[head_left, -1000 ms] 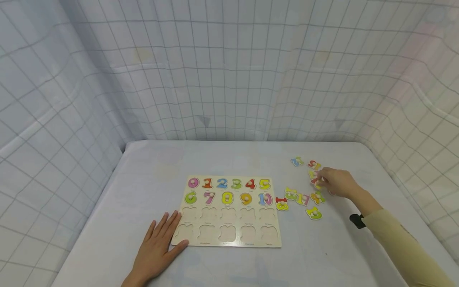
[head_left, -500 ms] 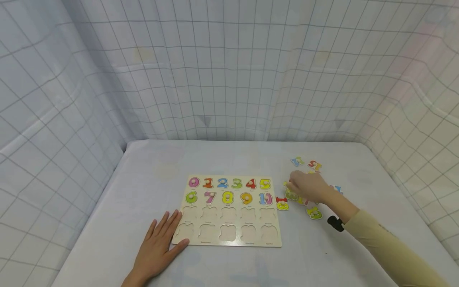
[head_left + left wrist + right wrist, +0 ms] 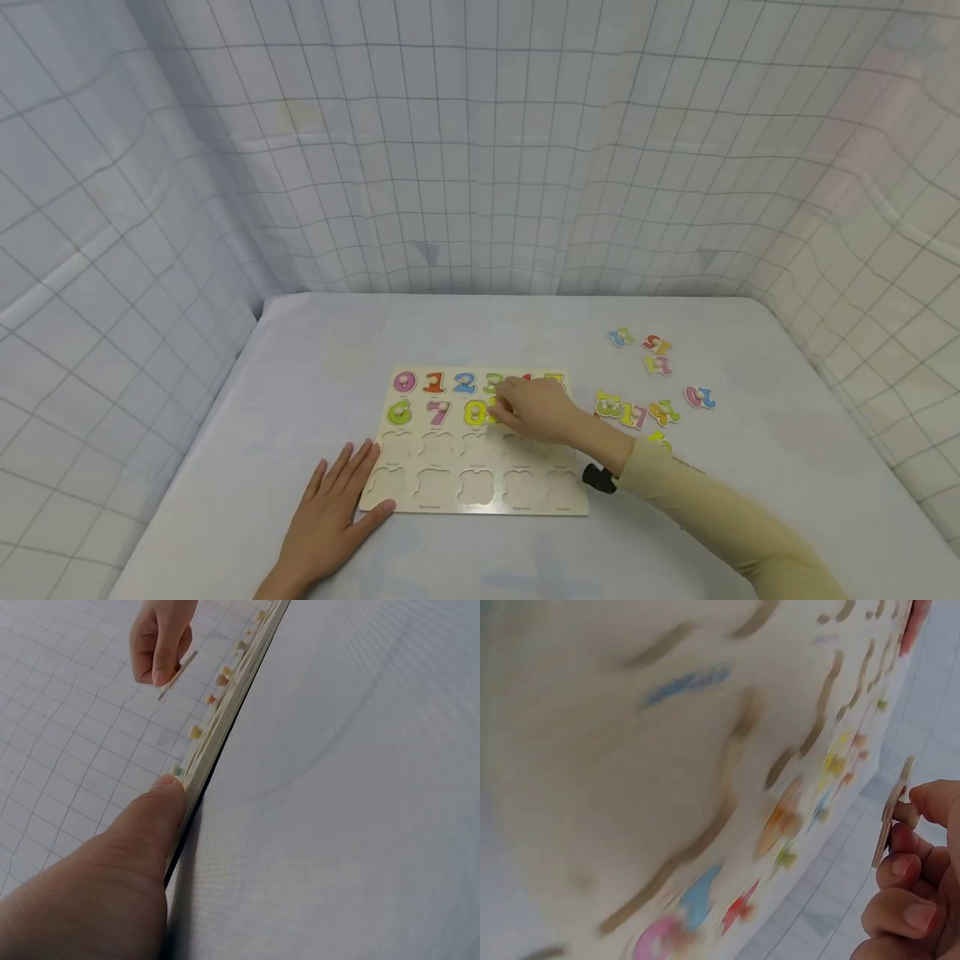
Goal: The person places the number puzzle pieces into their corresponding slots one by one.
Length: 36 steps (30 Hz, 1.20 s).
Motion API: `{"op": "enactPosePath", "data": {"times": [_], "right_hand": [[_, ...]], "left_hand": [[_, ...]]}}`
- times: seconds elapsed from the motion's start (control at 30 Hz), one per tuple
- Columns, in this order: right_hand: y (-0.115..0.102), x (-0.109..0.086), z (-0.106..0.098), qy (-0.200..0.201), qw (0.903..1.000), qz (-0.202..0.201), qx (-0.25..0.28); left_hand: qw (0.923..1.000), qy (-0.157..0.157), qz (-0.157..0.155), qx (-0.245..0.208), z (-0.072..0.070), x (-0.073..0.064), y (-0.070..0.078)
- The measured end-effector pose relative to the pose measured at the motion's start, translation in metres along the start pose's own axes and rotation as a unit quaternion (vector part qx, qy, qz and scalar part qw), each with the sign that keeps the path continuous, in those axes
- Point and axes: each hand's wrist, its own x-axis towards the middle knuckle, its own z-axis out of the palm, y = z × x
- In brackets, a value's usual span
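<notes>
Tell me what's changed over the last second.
The right hand has moved left, from the loose pieces to above the puzzle board. It now carries a piece by its knob, apparently the red-and-yellow one gone from among them. The left hand stays at the board's left edge; board and other visible pieces look unmoved.
</notes>
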Motion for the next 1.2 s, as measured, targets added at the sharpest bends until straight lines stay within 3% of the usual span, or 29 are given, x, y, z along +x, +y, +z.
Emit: {"op": "enactPosePath", "data": {"times": [0.2, 0.4, 0.67, 1.0, 1.2], "right_hand": [[-0.053, 0.034, 0.019, -0.04, 0.9985, -0.033, 0.014], [-0.086, 0.062, 0.035, -0.092, 0.9954, -0.022, 0.017], [-0.102, 0.081, 0.054, -0.122, 0.9923, 0.013, 0.016], [-0.113, 0.089, 0.051, -0.133, 0.9906, 0.026, 0.02], [-0.118, 0.092, 0.05, -0.136, 0.9902, 0.028, 0.007]], "left_hand": [[0.9999, 0.01, 0.007, 0.001, 0.001, -0.002, 0.001], [1.0, 0.004, 0.006, 0.0, 0.001, -0.001, 0.001], [0.9999, 0.003, 0.011, 0.001, 0.0, 0.002, -0.002], [0.9994, 0.023, 0.024, -0.003, 0.001, 0.0, -0.004], [0.9997, 0.018, 0.02, 0.001, 0.001, 0.001, -0.003]]}}
